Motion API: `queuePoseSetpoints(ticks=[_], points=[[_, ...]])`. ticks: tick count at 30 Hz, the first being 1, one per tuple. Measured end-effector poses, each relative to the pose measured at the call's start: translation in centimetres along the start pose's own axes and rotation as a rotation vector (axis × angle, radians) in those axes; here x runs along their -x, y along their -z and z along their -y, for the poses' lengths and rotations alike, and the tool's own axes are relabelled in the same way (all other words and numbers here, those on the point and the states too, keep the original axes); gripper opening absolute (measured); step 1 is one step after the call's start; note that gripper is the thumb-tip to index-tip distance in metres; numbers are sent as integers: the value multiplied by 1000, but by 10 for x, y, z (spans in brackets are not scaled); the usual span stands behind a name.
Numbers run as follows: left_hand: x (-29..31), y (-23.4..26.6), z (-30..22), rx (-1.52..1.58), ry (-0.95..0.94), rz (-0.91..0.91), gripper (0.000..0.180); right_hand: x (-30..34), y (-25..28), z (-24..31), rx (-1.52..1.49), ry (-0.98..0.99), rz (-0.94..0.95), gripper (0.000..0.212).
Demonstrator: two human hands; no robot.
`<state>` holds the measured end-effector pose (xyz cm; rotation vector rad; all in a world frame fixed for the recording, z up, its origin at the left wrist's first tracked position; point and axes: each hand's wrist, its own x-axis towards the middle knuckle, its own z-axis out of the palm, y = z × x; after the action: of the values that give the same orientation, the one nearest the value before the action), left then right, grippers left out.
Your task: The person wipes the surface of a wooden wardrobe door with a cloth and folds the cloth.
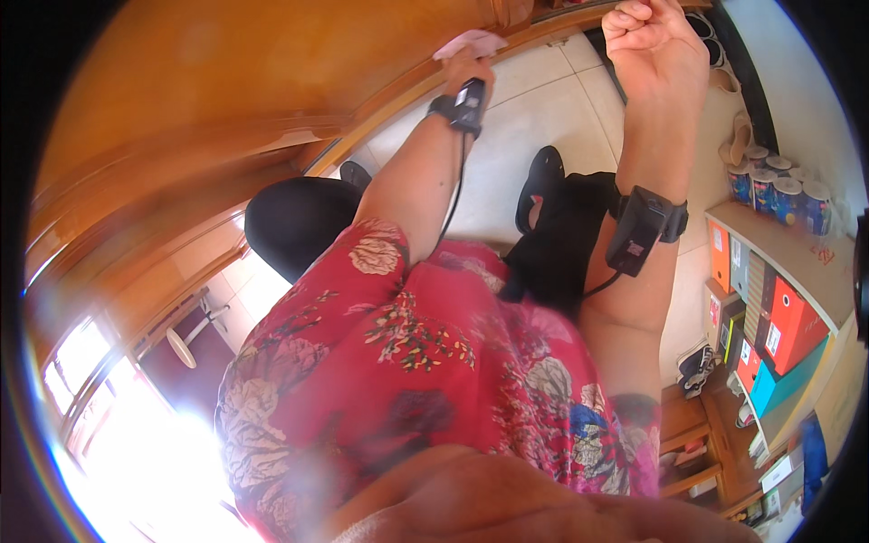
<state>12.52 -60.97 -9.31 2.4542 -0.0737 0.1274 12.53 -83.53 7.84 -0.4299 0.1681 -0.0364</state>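
Observation:
My left hand (469, 71) reaches forward and is closed on a pink cloth (471, 42). The cloth lies against the lower edge of a glossy orange-brown wooden panel (262, 81). Most of the left fingers are hidden behind the back of the hand. Raised at the upper right, my right hand (659, 54) has its palm showing and its fingers curled in, with nothing visible in them. Its top is cut off by the picture's edge. Black strapped devices sit on my left wrist (466, 107) and right forearm (639, 231).
Pale floor tiles (552, 118) lie between my black shoes. To the right stands a shelf (769, 244) with orange, grey and teal box files, and several blue cans (787, 201) on top. Shoes line the right wall. Bright light comes from the lower left.

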Motion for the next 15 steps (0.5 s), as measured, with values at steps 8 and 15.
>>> queuePoseSetpoints(ticks=[8, 15], points=[[-84, -120, 33, -70, 196, 299, 30, -1, -14, -9, -5, -47, 51, 16], [-57, -82, 24, -282, 226, 394, 35, -4, 5, -1, 87, 2, -21, 14]])
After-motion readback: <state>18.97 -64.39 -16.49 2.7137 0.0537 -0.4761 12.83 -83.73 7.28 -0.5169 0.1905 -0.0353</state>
